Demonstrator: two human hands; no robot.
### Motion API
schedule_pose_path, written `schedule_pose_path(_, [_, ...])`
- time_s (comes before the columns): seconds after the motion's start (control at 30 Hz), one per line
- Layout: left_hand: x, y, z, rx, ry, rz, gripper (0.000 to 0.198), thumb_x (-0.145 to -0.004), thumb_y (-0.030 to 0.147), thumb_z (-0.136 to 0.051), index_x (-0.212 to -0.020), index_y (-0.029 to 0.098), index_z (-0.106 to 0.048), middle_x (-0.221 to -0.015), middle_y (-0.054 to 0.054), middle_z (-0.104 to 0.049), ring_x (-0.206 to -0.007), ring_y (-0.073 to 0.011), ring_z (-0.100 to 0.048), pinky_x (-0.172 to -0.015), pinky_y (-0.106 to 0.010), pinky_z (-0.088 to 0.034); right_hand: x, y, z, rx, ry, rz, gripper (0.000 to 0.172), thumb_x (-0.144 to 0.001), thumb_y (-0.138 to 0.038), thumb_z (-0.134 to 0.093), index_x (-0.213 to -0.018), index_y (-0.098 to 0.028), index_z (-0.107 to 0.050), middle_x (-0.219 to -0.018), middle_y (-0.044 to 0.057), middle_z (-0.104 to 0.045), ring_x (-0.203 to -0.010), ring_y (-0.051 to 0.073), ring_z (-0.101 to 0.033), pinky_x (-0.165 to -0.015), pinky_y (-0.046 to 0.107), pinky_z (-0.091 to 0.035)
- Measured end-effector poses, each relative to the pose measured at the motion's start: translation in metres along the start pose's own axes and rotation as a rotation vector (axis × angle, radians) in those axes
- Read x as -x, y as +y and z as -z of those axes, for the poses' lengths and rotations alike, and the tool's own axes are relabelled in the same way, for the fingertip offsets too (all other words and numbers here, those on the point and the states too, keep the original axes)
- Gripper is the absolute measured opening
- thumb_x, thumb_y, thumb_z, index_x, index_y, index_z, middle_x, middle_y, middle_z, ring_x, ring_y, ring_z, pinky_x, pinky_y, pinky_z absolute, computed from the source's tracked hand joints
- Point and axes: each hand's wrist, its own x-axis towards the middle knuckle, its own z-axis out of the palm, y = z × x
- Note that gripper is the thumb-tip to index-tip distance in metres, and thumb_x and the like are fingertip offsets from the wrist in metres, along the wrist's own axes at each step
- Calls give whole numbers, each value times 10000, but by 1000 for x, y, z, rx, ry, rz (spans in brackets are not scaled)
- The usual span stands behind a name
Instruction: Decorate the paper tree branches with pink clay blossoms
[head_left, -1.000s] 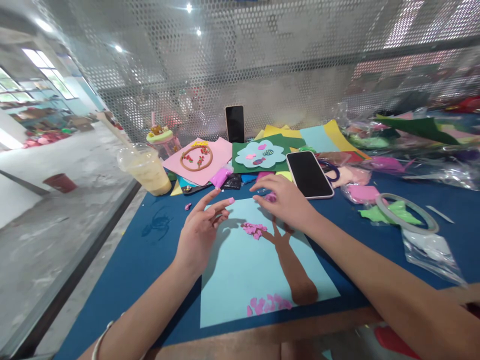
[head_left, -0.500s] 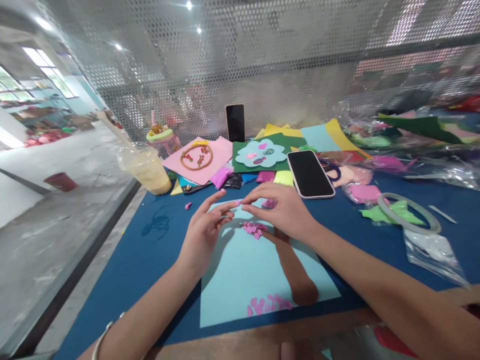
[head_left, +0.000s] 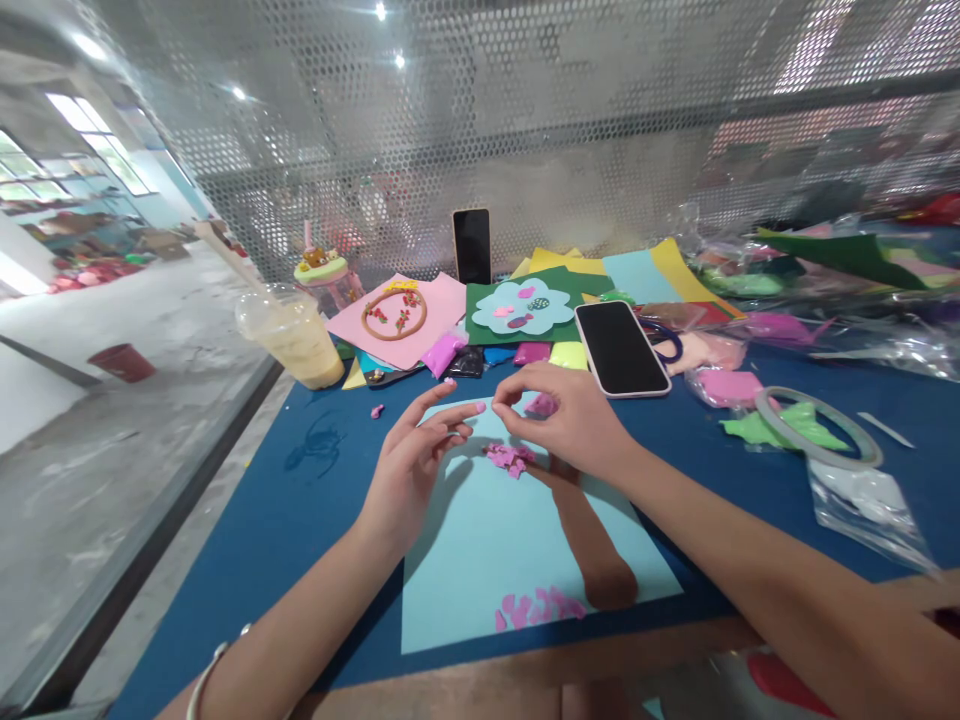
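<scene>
One narrow gap now parts your right hand (head_left: 564,412) from the pink piece (head_left: 481,408) on a fingertip of your left hand (head_left: 409,455), above the light-blue sheet (head_left: 465,570); half a second ago they met. Your left fingers spread loosely; your right pinch is narrow, contents unclear.

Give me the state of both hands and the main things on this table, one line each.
Left hand: raised, partly open, pink at fingertips
Right hand: curled into a pinch, grip unclear
Light-blue sheet: flat on the blue table
Brown tree: partly covered
Near phone: lying, screen dark
Rear phone: upright, screen dark
Drink cup: partly filled
</scene>
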Motion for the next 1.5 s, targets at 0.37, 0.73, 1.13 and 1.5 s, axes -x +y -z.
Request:
schedule_pose_path(0.37, [0,3,-2,38,39,11,434,-693,187,-596,-1124,144,-576,-953,-77,-709,-791,-155,-590,-791,-281,-435,-8,26,33,667,-408,-135,127,-810,-196,-570,-727,-191,-666,-826,55,-675,-762,202,-604,-552,279,-361])
schedule_pose_path(0.73, [-2,3,-1,64,43,33,430,-692,165,-580,-1122,144,-565,-964,-78,-702,-807,-155,-586,-802,-273,-428,-7,26,36,763,-473,-94,158,-872,-316,-561,-865,-178,-639,-864,35,-651,-724,162,-598,-525,256,-332])
schedule_pose_path(1.13, [-3,3,1,60,-4,43,345,-732,152,-542,-1064,151,-633,-1022,-71,-700,-854,-167,-589,-883,-313,-420,-5,32,26,893,-186,-80,181,-866,-287,-586,-992,-168,-638,-899,61,-680,-747,208,-630,-498,276,-355])
schedule_pose_path(1.5, [1,3,-3,139,-116,59,395,-772,150,-502,-1164,146,-547,-1193,-121,-648,-1126,-247,-569,-1073,-423,-302,1,13,4,552,162,508,122,-847,-280,-630,-830,-159,-633,-817,53,-680,-807,186,-617,-757,311,-458])
